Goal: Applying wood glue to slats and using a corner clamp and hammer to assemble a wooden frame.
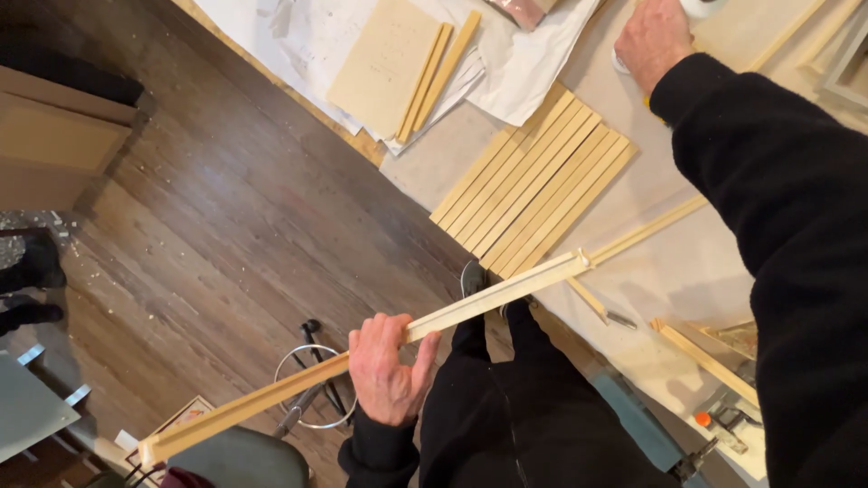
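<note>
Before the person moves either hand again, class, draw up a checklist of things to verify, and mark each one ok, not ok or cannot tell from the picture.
1. Left hand gripping the long strip: ok, fingers wrapped round it near its middle.
2. Far end of the strip resting on the bench: ok, it lies on the surface by the stack of slats.
3. Near end of the strip supported: not ok, it hangs free over the floor.
4. Right hand has a firm hold of the white thing: cannot tell, the frame's edge cuts it off.
5. Strip clear of the stool: ok, it passes above it.
</note>
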